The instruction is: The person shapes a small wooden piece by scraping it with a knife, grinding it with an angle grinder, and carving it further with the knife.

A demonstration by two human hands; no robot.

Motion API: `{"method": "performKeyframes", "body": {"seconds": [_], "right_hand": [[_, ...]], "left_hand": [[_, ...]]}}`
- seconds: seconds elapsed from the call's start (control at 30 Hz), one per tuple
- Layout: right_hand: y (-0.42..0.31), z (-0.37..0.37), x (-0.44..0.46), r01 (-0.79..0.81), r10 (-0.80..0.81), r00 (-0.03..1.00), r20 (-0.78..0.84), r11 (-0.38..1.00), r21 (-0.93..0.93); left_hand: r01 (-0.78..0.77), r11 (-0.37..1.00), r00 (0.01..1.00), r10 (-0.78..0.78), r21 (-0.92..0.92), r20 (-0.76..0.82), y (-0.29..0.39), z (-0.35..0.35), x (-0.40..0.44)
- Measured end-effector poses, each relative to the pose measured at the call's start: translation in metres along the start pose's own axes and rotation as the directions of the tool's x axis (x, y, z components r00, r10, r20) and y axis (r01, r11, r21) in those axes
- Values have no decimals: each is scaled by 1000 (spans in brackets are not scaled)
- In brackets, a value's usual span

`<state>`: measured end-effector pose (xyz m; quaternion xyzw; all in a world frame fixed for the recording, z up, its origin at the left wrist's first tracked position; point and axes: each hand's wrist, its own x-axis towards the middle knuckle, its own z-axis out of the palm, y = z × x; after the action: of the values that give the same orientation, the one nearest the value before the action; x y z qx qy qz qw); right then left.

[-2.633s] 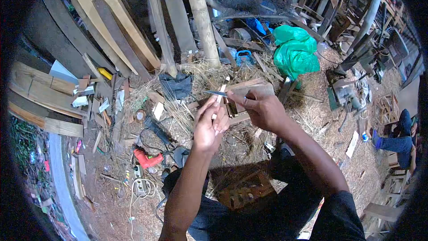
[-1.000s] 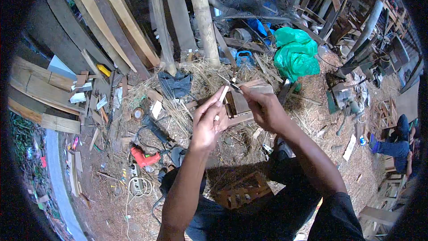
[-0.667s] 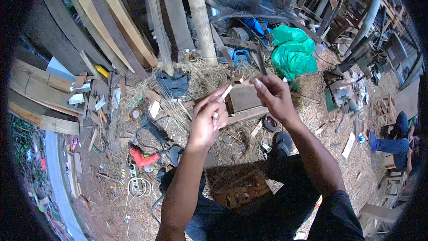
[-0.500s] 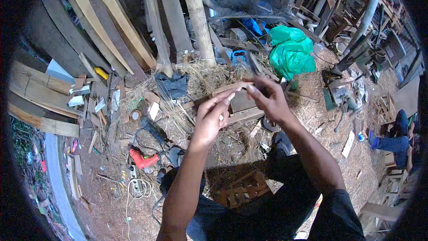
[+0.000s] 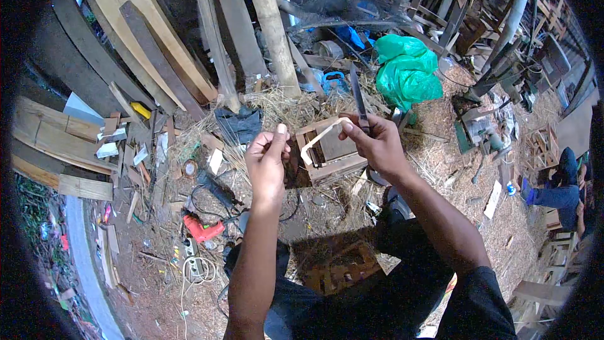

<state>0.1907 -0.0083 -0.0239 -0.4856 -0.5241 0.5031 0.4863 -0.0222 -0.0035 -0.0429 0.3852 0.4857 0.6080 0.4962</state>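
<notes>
My right hand [image 5: 382, 145] is closed around a dark, long-bladed knife [image 5: 358, 97], its blade pointing up and away from me. Between that hand's thumb and fingers is also one end of a thin, pale bent strip [image 5: 321, 136], apparently wood or bamboo. The strip's free end hangs toward the left, in front of a wooden frame or box [image 5: 340, 169] on the ground. To the left, my left hand [image 5: 267, 160] is raised with its fingers curled and thumb pressed against them, apart from the strip. Whether anything small is in it cannot be seen.
A red power drill [image 5: 202, 228] and a white cable [image 5: 198, 267] lie at lower left. Planks [image 5: 151, 38] lean at upper left. A green plastic bag [image 5: 409, 69] sits beyond my right hand. At far right is another person's leg [image 5: 553, 197]. Shavings litter the ground.
My left hand has let go of the pale strip and moved left, away from my right hand. The strip now dangles from my right hand, and the knife blade shows more clearly.
</notes>
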Motion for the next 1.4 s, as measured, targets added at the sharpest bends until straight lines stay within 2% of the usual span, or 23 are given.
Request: {"method": "performKeyframes", "body": {"seconds": [0.07,0.1,0.23,0.33,0.37,0.4,0.47,0.57,0.7,0.77,0.87,1.0,1.03,1.13,1.17,1.3,1.4], "right_hand": [[1,1,1,-1,1,1000,-1,1000,19],[4,1,2,0,0,1000,-1,999,34],[4,1,3,33,-33,999,-9,999,21],[0,0,3,-1,2,1000,-25,1000,26],[2,1,4,-6,6,1000,-26,1000,28],[3,2,4,-10,11,1000,-26,999,31],[7,2,5,1,-1,1000,-24,1000,23],[8,2,5,1,-1,1000,-23,1000,13],[-3,1,2,-148,148,989,-29,989,-4],[-1,2,3,-138,139,990,-24,990,30],[7,2,4,-56,56,998,-16,998,40],[10,4,5,30,-30,999,44,999,-10],[8,5,5,41,-39,998,49,999,-35],[9,6,5,41,-39,998,39,998,-38],[11,5,5,28,-27,999,33,999,-26],[10,2,7,0,0,1000,10,1000,3],[5,1,7,-26,26,1000,-2,999,-40]], "left_hand": [[-66,998,998,66,5,9,1,4,-3],[-88,994,996,90,66,-20,9,10,-9],[-111,978,993,117,175,-24,4,6,-10],[-100,984,995,96,150,37,8,5,-8],[83,992,988,-94,95,126,11,0,-6],[123,992,974,-119,-4,195,12,1,-7],[91,994,979,-78,-61,186,17,4,-8],[67,997,982,-58,-48,181,20,3,-5],[90,987,981,-64,-134,185,12,-3,2],[110,970,982,-72,-218,175,14,-1,0],[114,993,980,-113,-1,166,12,0,0],[134,972,891,-204,196,405,4,4,-7],[160,961,869,-246,226,429,4,6,-9],[107,955,822,-241,275,516,3,7,-12],[108,969,805,-217,223,552,3,5,-10],[244,964,804,-262,106,533,8,4,-12],[235,969,777,-234,75,584,12,2,-10]]}}
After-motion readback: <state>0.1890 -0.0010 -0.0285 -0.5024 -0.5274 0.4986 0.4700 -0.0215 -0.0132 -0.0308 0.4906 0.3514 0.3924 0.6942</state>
